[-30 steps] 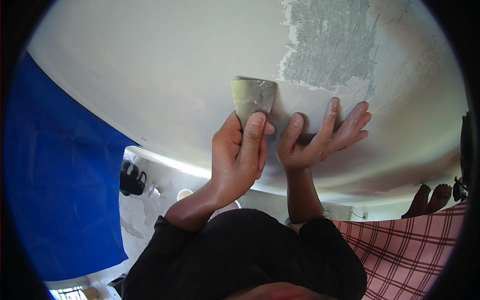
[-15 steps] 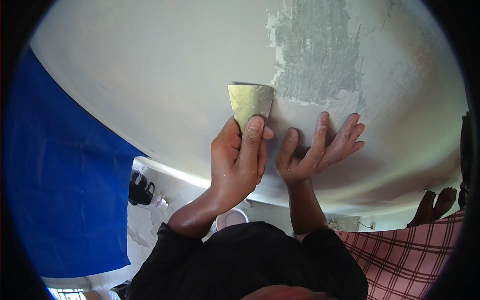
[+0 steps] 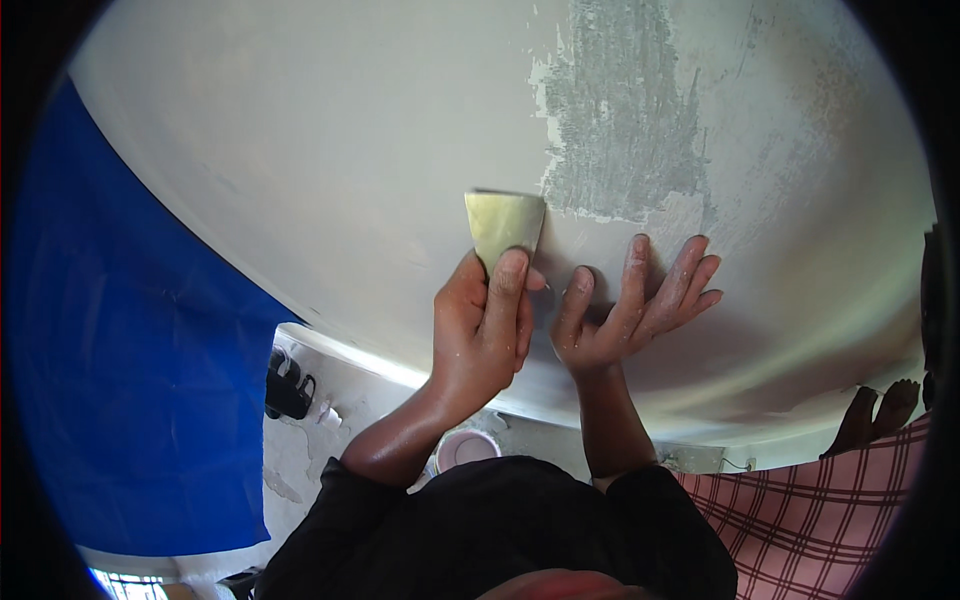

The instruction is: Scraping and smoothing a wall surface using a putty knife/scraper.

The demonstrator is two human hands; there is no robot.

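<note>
My left hand (image 3: 482, 325) is closed round a putty knife (image 3: 503, 222), its wide blade pointing up and lying near or against the pale wall (image 3: 330, 170). The thumb lies along the blade's face; the handle is hidden in the palm. Beside it, my right hand (image 3: 635, 305) is spread open close to the wall, holding nothing, with white dust on the fingers. Just above both hands is a rough grey patch (image 3: 625, 115) with ragged, flaked white edges. Whether the right fingertips touch the wall I cannot tell.
A blue sheet (image 3: 150, 330) hangs at the left. Below, a round bucket (image 3: 467, 447) stands on the floor (image 3: 290, 480), with a black object (image 3: 288, 392) farther left. Pink checked fabric (image 3: 800, 515) spreads at the lower right, under a dark shape (image 3: 880, 415).
The putty knife and my left hand sit slightly lower in the picture, the blade a little farther from the view's top. My right hand, still spread, has dipped slightly too.
</note>
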